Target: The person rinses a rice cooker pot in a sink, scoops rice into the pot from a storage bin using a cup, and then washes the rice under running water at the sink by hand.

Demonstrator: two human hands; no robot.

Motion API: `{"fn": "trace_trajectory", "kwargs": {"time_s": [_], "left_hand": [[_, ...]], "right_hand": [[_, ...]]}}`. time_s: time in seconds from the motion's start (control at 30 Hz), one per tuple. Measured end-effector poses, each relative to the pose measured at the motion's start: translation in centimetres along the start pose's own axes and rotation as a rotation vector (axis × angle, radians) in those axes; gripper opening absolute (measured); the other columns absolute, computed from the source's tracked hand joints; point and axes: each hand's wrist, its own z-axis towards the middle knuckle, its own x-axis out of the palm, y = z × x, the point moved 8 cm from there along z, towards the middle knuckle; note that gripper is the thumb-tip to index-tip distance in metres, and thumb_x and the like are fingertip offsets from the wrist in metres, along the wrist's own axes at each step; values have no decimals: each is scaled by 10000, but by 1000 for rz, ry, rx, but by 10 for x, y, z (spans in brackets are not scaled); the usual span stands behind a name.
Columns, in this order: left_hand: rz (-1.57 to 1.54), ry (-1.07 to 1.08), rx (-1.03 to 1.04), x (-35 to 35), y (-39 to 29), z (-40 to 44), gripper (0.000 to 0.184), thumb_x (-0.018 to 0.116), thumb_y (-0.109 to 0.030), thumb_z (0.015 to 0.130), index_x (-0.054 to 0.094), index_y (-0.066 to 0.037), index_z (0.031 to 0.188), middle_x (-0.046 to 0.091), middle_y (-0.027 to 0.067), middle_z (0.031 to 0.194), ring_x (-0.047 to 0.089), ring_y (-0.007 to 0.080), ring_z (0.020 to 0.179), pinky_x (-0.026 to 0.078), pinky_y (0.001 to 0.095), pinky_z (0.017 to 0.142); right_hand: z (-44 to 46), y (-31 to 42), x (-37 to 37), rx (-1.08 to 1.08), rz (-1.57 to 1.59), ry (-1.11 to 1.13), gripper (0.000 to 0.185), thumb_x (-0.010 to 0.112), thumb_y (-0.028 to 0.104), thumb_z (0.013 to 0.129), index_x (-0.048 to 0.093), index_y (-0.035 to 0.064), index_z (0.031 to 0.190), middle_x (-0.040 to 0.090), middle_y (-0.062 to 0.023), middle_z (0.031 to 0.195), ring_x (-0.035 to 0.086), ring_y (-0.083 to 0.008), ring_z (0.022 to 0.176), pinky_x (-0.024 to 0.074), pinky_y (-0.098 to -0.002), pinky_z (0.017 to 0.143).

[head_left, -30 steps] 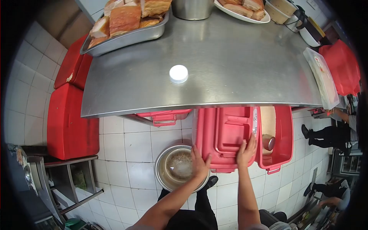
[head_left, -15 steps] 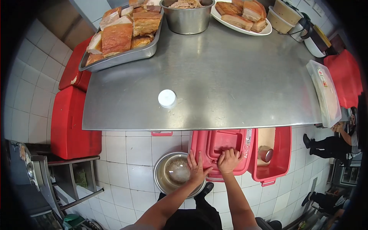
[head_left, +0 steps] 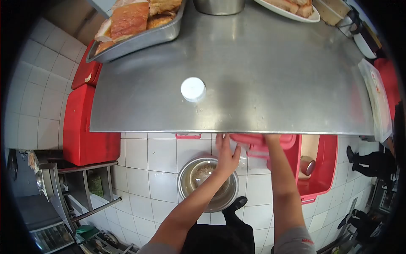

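Here, the left hand reaches forward, spread wide, beside the red box partly under the steel table; the right hand, its arm nearly straight, is mostly hidden, its grip impossible to tell.

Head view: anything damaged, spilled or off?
Yes: a ragged pale patch on the rear red box at left, possibly torn covering; also small droplets on the steel table, perhaps drips.
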Motion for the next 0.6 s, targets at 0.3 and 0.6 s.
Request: {"fn": "trace_trajectory", "kwargs": {"time_s": [0.3, 0.6], "left_hand": [[461, -582, 585, -229, -158, 83, 329, 579, -29, 756, 511, -10, 1077, 376, 177, 1160, 386, 303, 1076, 307, 405, 944], [735, -493, 3, -248, -117, 132, 343, 534, -237, 795, 565, -141, 1123, 410, 94, 1261, 450, 254, 1142, 386, 360, 921]], "right_hand": [[38, -1, 0, -264, -51, -332, 269, 533, 129, 743, 600, 48, 991, 594, -166, 1007, 540, -321, 974, 425, -398, 820], [-156, -68, -161, -65, 264, -46, 208, 550, 76, 766, 565, -27, 946, 492, -218, 1004, 525, -372, 888, 432, -420, 808]]}}
